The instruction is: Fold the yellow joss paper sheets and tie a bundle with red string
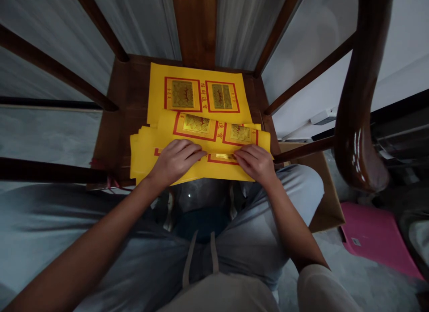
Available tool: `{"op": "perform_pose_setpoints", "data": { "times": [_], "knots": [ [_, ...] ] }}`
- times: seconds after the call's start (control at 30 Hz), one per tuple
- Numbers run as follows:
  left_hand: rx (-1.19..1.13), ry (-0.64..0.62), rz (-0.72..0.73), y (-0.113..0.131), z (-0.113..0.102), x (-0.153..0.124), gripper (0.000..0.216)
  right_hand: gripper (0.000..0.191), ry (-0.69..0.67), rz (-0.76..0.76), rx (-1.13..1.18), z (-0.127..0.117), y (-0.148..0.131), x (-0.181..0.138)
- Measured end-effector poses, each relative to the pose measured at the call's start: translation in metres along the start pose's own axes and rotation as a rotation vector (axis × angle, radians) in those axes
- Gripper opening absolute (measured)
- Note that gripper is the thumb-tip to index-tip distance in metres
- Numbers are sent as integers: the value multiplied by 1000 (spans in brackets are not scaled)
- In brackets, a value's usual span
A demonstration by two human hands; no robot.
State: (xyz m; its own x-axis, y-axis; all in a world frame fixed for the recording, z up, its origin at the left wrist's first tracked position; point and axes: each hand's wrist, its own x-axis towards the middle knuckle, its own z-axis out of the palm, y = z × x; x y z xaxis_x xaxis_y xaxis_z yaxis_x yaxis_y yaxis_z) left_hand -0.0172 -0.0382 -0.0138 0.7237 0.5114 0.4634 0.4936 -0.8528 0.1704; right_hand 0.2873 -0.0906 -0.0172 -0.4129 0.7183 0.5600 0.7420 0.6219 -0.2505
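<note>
A stack of yellow paper sheets (197, 95) with red-framed gold squares lies on a dark wooden chair seat (115, 120). In front of it a yellow sheet (214, 135) is rolled or folded over along its length. My left hand (176, 161) presses on the left part of that fold, fingers curled and pointing right. On the right part rests my right hand (256, 162), fingers bent and pinching the paper edge. More yellow sheets (142, 155) fan out beneath at the left.
The chair's dark wooden back slats (196, 26) and armrests (358, 120) surround the seat. A cardboard box (326, 200) and a pink plastic stool (377, 238) stand on the floor at the right. My knees in grey trousers (261, 240) are below the seat.
</note>
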Motion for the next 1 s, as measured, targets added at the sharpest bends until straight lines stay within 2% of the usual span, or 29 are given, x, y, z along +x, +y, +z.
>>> {"op": "perform_pose_setpoints", "data": {
  "times": [0.13, 0.3, 0.47, 0.6, 0.83, 1.0],
  "knots": [
    [72, 23, -3, 3, -3, -2, 30, 18, 20, -1, 18, -4, 1, 2],
    [110, 8, -9, 4, -3, -6, 30, 18, -27, -5, 57, -1, 0, 2],
    [70, -101, 56, -2, -8, -6, 33, 21, -165, -4, 133, 2, 2, 3],
    [-17, -187, 105, -8, -15, -2, 29, 22, -197, 7, 160, 3, 4, 3],
    [-10, -127, -38, -3, -1, 0, 29, 24, -241, 42, 291, 8, 8, 2],
    [28, -119, -93, 0, 11, 9, 36, 13, -233, 70, 364, 6, 14, 3]
  ]
}}
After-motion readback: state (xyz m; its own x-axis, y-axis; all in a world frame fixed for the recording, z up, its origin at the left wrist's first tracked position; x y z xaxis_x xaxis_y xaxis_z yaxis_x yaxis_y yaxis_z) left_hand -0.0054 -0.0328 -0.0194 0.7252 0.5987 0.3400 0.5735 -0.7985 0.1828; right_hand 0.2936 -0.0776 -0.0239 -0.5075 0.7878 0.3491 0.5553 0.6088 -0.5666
